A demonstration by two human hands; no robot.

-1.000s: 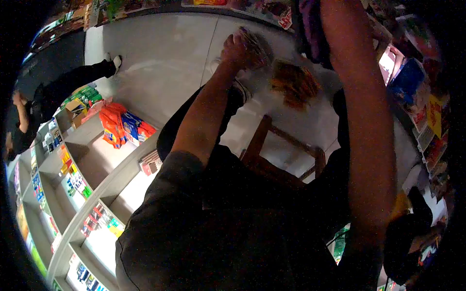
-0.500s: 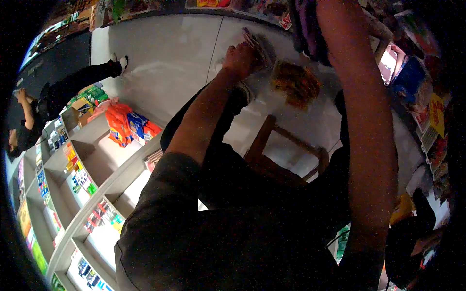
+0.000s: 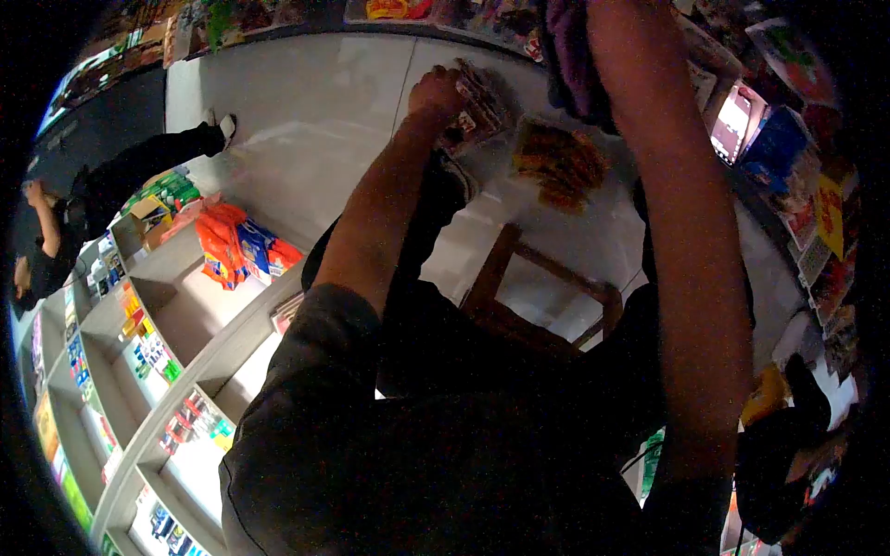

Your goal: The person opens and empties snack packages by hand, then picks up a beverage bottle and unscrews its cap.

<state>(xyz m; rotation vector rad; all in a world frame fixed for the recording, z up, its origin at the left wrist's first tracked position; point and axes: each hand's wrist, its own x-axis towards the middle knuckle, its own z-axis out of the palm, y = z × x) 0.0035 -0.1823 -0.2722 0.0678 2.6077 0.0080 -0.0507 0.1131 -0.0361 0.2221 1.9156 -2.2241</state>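
Observation:
My left hand (image 3: 434,91) is closed on the near edge of a flat, clear-looking pack (image 3: 480,109) with brownish-pink contents, tilted just above or against the floor; the dim light hides which. To its right, a shallow clear tray or pack of orange-yellow packets (image 3: 561,167) lies on the floor. My right forearm (image 3: 649,120) reaches up past the top edge, so my right hand is out of view. A dark purple cloth (image 3: 577,69) hangs beside that forearm; what holds it is hidden.
A small wooden stool (image 3: 496,269) stands between my legs. Shelving (image 3: 199,357) with boxed goods and orange bags (image 3: 222,241) is at left. Another person (image 3: 139,167) stands far left. Packaged goods (image 3: 797,176) and a lit phone-like screen (image 3: 732,125) are at right.
My left hand has moved slightly left and up, and the pack has turned so its broad face shows. My right forearm and the cloth have shifted a little left.

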